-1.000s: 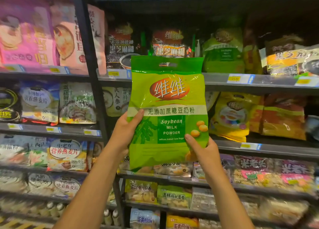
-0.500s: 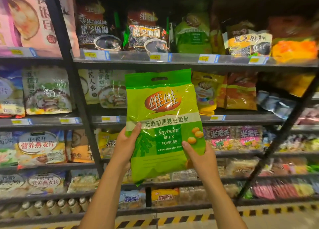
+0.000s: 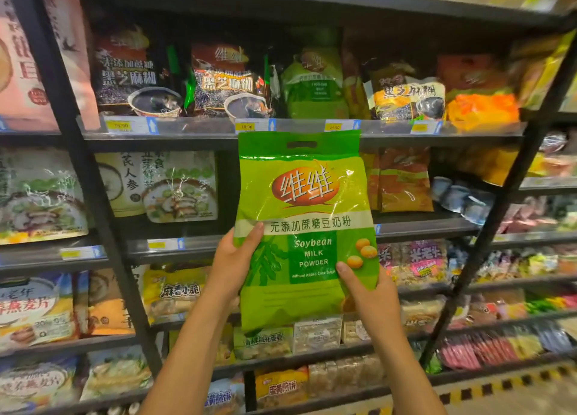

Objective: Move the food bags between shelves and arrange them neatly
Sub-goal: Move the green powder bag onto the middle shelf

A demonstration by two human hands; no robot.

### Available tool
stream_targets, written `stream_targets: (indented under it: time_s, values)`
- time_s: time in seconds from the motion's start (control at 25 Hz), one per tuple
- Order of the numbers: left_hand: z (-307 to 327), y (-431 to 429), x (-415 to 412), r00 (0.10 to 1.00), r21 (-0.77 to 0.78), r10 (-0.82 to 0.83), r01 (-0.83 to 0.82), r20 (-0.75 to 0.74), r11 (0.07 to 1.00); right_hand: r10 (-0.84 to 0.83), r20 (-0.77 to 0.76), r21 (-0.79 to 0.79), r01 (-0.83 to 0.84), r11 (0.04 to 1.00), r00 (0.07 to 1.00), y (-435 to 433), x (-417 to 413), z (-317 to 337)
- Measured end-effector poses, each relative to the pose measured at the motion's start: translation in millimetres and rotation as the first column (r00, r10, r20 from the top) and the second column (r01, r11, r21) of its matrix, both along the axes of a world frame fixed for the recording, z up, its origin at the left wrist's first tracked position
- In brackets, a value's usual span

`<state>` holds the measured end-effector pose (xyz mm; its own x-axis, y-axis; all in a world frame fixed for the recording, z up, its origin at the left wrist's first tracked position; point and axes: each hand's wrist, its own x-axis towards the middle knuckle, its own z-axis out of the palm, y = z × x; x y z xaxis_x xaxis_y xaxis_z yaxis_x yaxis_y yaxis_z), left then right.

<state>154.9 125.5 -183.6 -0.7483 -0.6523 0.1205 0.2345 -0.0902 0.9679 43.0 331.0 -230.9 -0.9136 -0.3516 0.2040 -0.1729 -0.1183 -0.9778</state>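
Hands are holding a green bag (image 3: 304,227) upright in front of the shelves, its printed face turned toward the person. The left hand (image 3: 232,258) is gripping the bag's left edge, thumb pressing on the front near the pale band of text, while the fingers are wrapping out of sight behind. The right hand (image 3: 370,292) is gripping the lower right corner, thumb lying across the front just below the printed beans. Both forearms are reaching up from the bottom of the view.

The bag is hanging clear of the racks, its top edge with the cut-out handle overlapping the price rail (image 3: 299,127) of an upper shelf. Behind that rail, dark sesame bags (image 3: 229,80) are standing in a row, and a second green bag (image 3: 313,83) is sitting just beside them, directly above the held one. One level down, pale soup bags (image 3: 179,186) are standing to the left of the held bag and orange bags (image 3: 402,180) are showing to its right. Lower shelves are carrying more packets, too blurred to read. A hazard stripe (image 3: 487,389) is running along the floor at bottom right.
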Motion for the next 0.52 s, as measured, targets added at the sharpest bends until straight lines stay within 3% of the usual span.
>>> stream_targets:
  time_s: [0.52]
  values:
    - [114,-27,-153,0.981,-0.197,0.008,-0.046,-0.194,0.979,0.063,-0.172,-0.178,-0.093,0.98,0.983,-33,-161,95]
